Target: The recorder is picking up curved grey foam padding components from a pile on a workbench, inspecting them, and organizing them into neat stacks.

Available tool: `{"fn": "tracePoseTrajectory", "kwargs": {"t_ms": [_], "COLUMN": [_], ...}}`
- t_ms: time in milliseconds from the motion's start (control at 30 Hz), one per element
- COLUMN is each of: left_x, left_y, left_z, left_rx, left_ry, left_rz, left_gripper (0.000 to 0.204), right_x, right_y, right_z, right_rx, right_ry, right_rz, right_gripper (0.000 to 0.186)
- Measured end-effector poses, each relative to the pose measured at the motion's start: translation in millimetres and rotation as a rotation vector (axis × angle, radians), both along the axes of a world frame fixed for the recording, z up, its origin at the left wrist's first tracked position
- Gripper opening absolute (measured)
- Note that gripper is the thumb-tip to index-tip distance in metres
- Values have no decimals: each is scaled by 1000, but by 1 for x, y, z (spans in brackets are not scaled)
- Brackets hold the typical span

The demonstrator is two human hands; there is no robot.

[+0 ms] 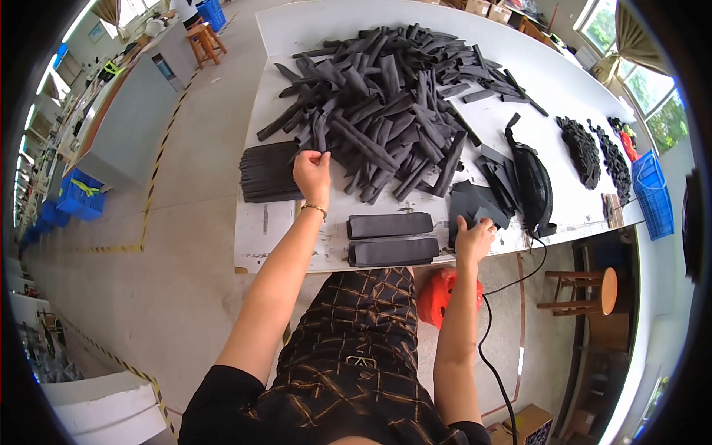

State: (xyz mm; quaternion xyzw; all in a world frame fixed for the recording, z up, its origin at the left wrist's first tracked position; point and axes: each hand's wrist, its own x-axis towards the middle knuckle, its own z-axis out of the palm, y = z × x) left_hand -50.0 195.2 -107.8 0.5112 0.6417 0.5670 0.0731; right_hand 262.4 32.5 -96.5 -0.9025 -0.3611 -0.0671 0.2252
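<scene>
Left hand (312, 179), at 11 o'clock from the waist, looks pinched on the near end of a dark tube (319, 137) at the edge of the loose pile (386, 144), 12 o'clock on the tabletop (586, 200). Right hand (476, 239), 1–2 o'clock, half curled, fingertips on dark flat pieces (469, 199); can't tell if one is gripped. Neat stack (268, 172) just left of the left hand; two folded bundles (391, 239) at 12–1, near edge. Step in hand, best guess: picking out one tube plus one flat piece. Next move calls for freeing the tube without dragging its neighbours. Brands, labels, writing: none readable on the dark pieces.
</scene>
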Motion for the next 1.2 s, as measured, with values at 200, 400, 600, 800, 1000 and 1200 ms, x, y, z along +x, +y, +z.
{"fn": "tracePoseTrajectory", "kwargs": {"t_ms": [200, 400, 600, 800, 1000, 1200], "left_x": [19, 16, 28, 16, 8, 16], "left_y": [-13, 3, 8, 16, -6, -73], "left_z": [14, 2, 2, 0, 4, 51], "left_rx": [-42, -188, -176, -90, -138, -275], "left_ry": [-10, 148, 94, 32, -780, -1331], "left_rz": [63, -88, -39, -100, -469, -663], "left_gripper": [24, 20, 40, 23, 19, 25], "right_x": [8, 8, -2, -4, -34, -78], "right_y": [-12, -9, -13, -8, -6, -28], "right_z": [-16, -35, -41, -25, 37, 70], "right_rx": [-11, -72, 55, 466, 408, 436], "right_ry": [-68, -140, -232, -114, 310, 1025], "right_rz": [-106, 28, 283, 374, 479, 815], "right_gripper": [54, 19, 16, 23, 31, 36]}}
